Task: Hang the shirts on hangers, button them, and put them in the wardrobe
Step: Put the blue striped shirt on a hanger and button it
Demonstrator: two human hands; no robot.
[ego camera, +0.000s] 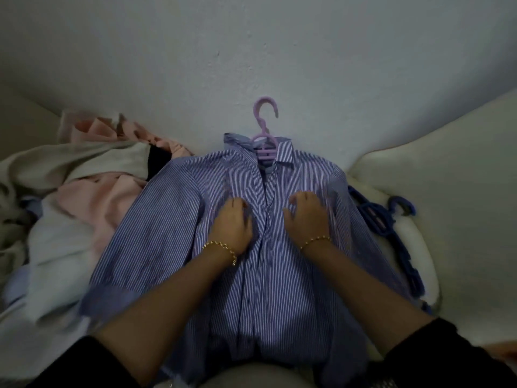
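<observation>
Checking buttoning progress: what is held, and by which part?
Left hand and right hand lie on the striped shirt, either side of its chest placket; whether either has a grip cannot be told.

We find no writing, label, brand, number or sign that we can read. Nothing legible shows on the blue-and-white striped button-up shirt (293,289), on the lilac plastic hanger (265,154) in its collar, or on the dark blue plastic hangers (372,217) lying beside it. The view is dim and soft, so any small print is lost to us.
</observation>
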